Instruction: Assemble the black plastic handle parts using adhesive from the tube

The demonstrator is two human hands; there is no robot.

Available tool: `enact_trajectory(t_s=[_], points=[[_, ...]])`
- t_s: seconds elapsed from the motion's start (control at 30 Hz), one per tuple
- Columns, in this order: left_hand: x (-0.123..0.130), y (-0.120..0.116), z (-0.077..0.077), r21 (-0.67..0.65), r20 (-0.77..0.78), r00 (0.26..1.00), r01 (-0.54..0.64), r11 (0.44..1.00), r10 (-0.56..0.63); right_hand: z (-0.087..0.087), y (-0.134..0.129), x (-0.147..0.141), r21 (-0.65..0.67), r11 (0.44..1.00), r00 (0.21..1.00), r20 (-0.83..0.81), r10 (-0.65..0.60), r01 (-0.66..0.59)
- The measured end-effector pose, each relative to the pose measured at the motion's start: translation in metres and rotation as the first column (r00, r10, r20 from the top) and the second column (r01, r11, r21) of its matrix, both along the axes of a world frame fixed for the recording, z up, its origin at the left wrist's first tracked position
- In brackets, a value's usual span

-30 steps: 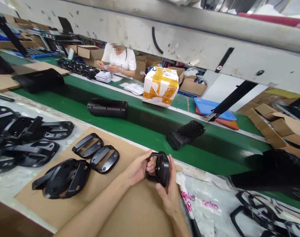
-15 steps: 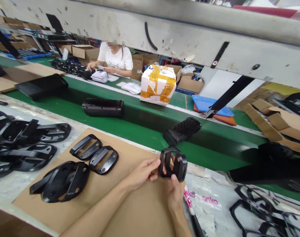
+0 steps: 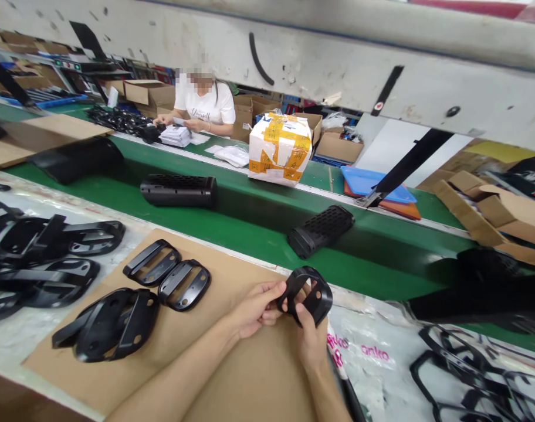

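Observation:
Between my two hands is a black plastic bracket (image 3: 319, 296) with a rounded outline, a wide cut-out and small round holes, held tilted above the cardboard sheet (image 3: 250, 375). My left hand (image 3: 259, 308) pinches its left edge. My right hand (image 3: 310, 340) grips it from below, thumb on the near face and the other fingers hidden behind. On the left part of the cardboard lie two similar brackets, one (image 3: 152, 262) beside another (image 3: 185, 285). Nearer to me, a pile of overlapping brackets (image 3: 109, 323) rests on the same sheet.
More black brackets (image 3: 43, 281) are heaped at the left. Thin black frames (image 3: 461, 363) lie at the right. Perforated black housings (image 3: 179, 190) sit on the green conveyor belt (image 3: 245, 225). Across it, a person (image 3: 205, 105) handles papers near a taped box (image 3: 280, 149). A beam (image 3: 320, 64) spans overhead.
The bracket in my hands has turned and tilted, showing its face differently. My right thumb has moved up onto the face. The housings on the belt have shifted slightly left in view.

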State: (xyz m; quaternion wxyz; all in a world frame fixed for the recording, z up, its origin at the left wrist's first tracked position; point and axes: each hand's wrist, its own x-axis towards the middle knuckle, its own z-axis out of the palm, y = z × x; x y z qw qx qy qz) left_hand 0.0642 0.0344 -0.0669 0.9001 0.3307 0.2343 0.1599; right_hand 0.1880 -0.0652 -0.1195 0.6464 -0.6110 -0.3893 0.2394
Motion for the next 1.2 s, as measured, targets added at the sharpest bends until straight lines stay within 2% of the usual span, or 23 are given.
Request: enact_trajectory(t_s=[0.1,0.33,0.4,0.5,0.57,0.63,0.73,0.83,0.93,1.03,1.2], points=[[0.002,0.003,-0.001,-0.01,0.012,1.0,-0.009,1.0,0.009,0.0,0.001,-0.001,-0.005,0.999,0.996,-0.076,0.05,-0.051],[0.001,0.009,-0.004,0.063,-0.021,1.0,-0.002,0.998,0.003,0.001,0.003,-0.003,-0.047,0.997,0.996,-0.071,0.058,-0.062],[-0.004,0.012,-0.002,0.167,-0.039,0.999,0.0,0.986,0.006,0.006,0.003,-0.001,-0.028,0.995,0.992,-0.077,0.096,-0.099],[-0.011,0.018,0.005,0.389,-0.038,0.999,0.006,0.921,0.01,0.016,0.001,0.002,-0.009,0.996,0.995,-0.023,0.092,-0.092],[-0.014,0.022,0.009,0.445,-0.002,0.998,-0.055,0.894,0.062,0.02,-0.001,0.0,-0.034,0.997,0.995,0.069,0.075,-0.073],[-0.014,0.023,0.011,0.375,0.035,0.991,-0.13,0.918,0.126,0.023,-0.002,-0.005,-0.089,0.992,0.983,0.157,0.098,-0.084],[-0.01,0.019,0.012,0.163,0.057,0.985,-0.17,0.972,0.163,0.025,-0.002,-0.013,-0.144,0.985,0.966,0.227,0.125,-0.093],[-0.005,0.013,0.012,0.052,0.057,0.981,-0.189,0.981,0.186,0.027,-0.001,-0.017,-0.156,0.985,0.965,0.238,0.108,-0.072],[-0.004,0.01,0.012,0.06,0.02,0.978,-0.21,0.976,0.209,0.027,0.002,-0.02,-0.182,0.981,0.967,0.233,0.103,-0.06],[-0.005,0.01,0.011,0.143,-0.043,0.966,-0.247,0.958,0.256,0.026,0.004,-0.022,-0.177,0.981,0.959,0.257,0.119,-0.074],[-0.014,0.023,0.013,0.257,-0.078,0.913,-0.37,0.892,0.401,0.025,0.0,-0.023,-0.203,0.957,0.91,0.317,0.266,-0.209]])
